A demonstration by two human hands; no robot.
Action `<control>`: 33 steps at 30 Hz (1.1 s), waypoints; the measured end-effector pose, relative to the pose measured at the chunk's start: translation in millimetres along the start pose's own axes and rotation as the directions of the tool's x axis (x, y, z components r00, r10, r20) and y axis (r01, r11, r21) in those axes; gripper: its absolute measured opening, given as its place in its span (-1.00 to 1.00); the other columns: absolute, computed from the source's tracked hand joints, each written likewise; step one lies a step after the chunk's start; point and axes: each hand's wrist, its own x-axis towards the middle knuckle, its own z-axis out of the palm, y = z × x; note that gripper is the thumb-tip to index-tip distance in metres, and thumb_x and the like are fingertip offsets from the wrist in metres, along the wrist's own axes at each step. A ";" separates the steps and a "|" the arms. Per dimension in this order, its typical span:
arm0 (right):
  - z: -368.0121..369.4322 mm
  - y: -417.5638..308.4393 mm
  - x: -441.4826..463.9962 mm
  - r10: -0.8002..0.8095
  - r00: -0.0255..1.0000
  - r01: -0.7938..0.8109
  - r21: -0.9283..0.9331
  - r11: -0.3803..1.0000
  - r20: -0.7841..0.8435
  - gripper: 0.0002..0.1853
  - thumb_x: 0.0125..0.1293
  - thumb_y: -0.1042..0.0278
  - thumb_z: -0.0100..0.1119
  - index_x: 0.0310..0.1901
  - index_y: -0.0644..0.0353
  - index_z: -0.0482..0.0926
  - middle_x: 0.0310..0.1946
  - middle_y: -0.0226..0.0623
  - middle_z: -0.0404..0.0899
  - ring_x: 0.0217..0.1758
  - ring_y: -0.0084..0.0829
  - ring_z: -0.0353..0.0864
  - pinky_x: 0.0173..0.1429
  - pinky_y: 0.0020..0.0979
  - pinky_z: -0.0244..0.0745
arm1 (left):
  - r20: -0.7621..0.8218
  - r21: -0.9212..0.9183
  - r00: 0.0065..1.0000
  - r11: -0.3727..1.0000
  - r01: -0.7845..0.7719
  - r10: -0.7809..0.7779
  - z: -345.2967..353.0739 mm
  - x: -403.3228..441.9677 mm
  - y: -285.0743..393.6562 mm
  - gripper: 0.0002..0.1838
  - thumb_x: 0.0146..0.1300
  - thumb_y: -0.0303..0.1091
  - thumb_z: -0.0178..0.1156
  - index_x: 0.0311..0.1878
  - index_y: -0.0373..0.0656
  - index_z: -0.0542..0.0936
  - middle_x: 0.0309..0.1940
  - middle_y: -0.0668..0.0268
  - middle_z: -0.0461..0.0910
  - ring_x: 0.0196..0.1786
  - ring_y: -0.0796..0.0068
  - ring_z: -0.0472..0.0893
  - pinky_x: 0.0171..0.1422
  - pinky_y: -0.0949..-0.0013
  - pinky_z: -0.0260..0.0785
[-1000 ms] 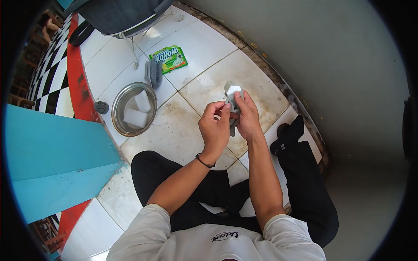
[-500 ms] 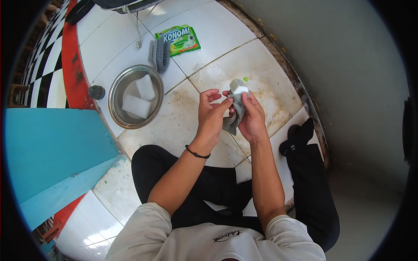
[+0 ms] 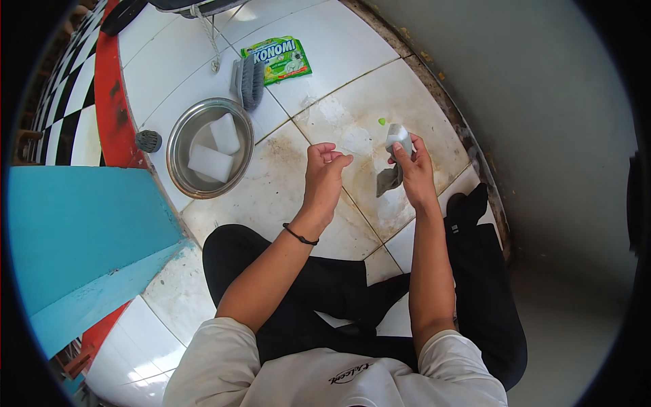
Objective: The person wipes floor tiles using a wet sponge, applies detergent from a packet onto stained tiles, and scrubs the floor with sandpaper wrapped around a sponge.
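My right hand (image 3: 418,169) pinches a white sponge block (image 3: 399,137) together with a grey cloth (image 3: 388,182). The block's pale end sticks up past my thumb, and a loose fold of the cloth hangs below; how far it wraps the block is partly hidden by my fingers. Apart from it, to the left, my left hand (image 3: 325,178) is raised over the tiles with loosely curled fingers and the thumb stretched out, holding nothing that I can see. Below both hands is a stained white tiled floor (image 3: 285,203).
A round metal bowl (image 3: 175,169) with two white sponge blocks (image 3: 211,163) stands at the left. Near it are a grey brush (image 3: 250,85), a green packet (image 3: 279,61) and a small dark scrubber (image 3: 148,141). A green bit (image 3: 382,122) lies on the tiles. A grey wall (image 3: 542,122) rises at the right.
My left hand has let go of the cloth and is now apart from it. My right hand has moved right with the sponge and cloth.
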 end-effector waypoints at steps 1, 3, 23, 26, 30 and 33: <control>-11.0 2.5 8.6 -0.029 0.999 0.021 -0.248 0.969 -0.029 -0.54 0.41 0.21 0.26 0.19 0.28 0.39 -0.11 -0.08 0.66 -0.20 -0.27 0.63 -0.05 -0.28 0.53 | 0.049 0.064 0.997 0.996 -0.060 0.057 -3.0 6.9 0.2 -0.49 0.22 -0.32 0.29 0.19 -0.19 0.35 -0.01 0.25 0.45 0.07 0.46 0.40 0.23 0.36 0.23; -27.2 20.4 27.7 -0.143 0.989 0.097 -0.615 0.783 -0.025 -0.50 0.37 0.21 0.28 0.20 0.31 0.38 -0.12 0.04 0.64 -0.16 -0.06 0.66 -0.03 -0.16 0.55 | 0.045 0.260 0.991 0.957 -0.130 0.122 -12.5 26.2 -18.5 -0.56 0.25 -0.37 0.28 0.15 -0.21 0.37 -0.08 0.27 0.49 -0.03 0.49 0.45 0.14 0.42 0.32; -37.2 83.4 57.3 -0.407 0.907 0.300 -0.841 0.451 0.105 -0.48 0.37 0.28 0.24 0.25 0.38 0.36 -0.06 0.21 0.55 -0.07 0.21 0.62 0.01 -0.02 0.57 | 0.161 0.554 0.986 0.822 -0.129 0.046 -2.8 63.7 -53.8 -0.40 0.23 -0.19 0.32 0.23 -0.23 0.32 -0.06 0.12 0.56 0.10 0.07 0.43 0.20 0.08 0.33; -27.3 67.6 80.5 -0.406 0.890 0.378 -0.837 0.397 0.209 -0.49 0.36 0.29 0.25 0.24 0.37 0.37 -0.06 0.20 0.55 -0.09 0.21 0.62 -0.01 -0.02 0.57 | 0.159 0.541 0.987 0.833 -0.117 0.035 -3.5 63.3 -52.4 -0.40 0.23 -0.19 0.32 0.23 -0.23 0.32 -0.06 0.12 0.55 0.10 0.06 0.42 0.21 0.07 0.33; -16.5 58.2 108.1 -0.331 0.904 0.377 -0.869 0.321 0.270 -0.50 0.35 0.30 0.25 0.23 0.37 0.38 -0.08 0.17 0.56 -0.13 0.20 0.62 -0.05 -0.04 0.58 | 0.149 0.537 0.988 0.836 -0.114 0.039 -5.4 67.7 -49.0 -0.40 0.23 -0.18 0.32 0.23 -0.23 0.31 -0.06 0.13 0.55 0.11 0.07 0.42 0.21 0.08 0.33; -16.7 58.4 101.2 -0.321 0.897 0.403 -0.863 0.305 0.305 -0.50 0.36 0.29 0.25 0.22 0.37 0.39 -0.10 0.18 0.57 -0.13 0.18 0.64 -0.08 -0.05 0.59 | 0.116 0.568 0.989 0.811 -0.143 0.093 -7.2 69.4 -48.1 -0.39 0.24 -0.17 0.37 0.22 -0.25 0.35 -0.07 0.08 0.59 0.06 0.15 0.55 0.11 0.15 0.44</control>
